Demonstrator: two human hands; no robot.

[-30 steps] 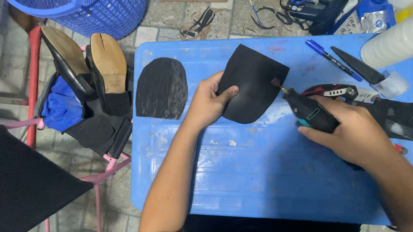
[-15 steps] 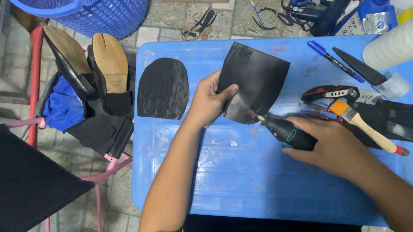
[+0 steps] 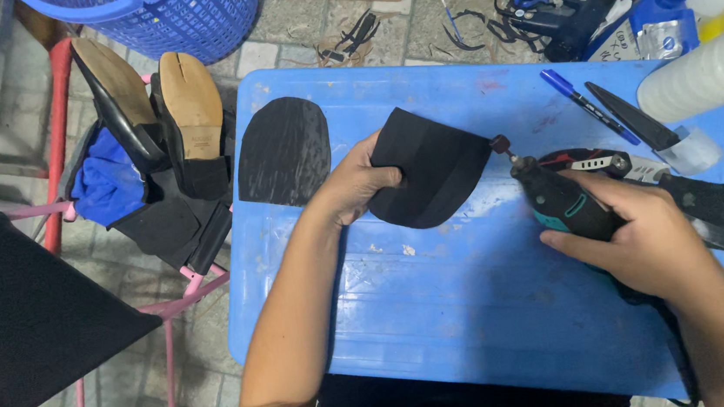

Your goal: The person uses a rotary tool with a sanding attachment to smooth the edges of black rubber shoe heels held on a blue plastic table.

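Note:
My left hand grips a black rubber half-sole piece by its left edge, holding it just above the blue table. My right hand is wrapped around a teal and black rotary tool. Its small dark red grinding tip touches the upper right edge of the held piece. A second black rubber half-sole lies flat on the table to the left of my left hand.
A pair of black boots with tan soles and a blue cloth rest on a pink stool at left. A black sheet lies lower left. A blue pen, a knife, bottles and a blue basket line the far side.
My left hand has turned the black piece so its rounded edge faces down and right. The rotary tool has shifted from the piece's lower edge to its upper right edge.

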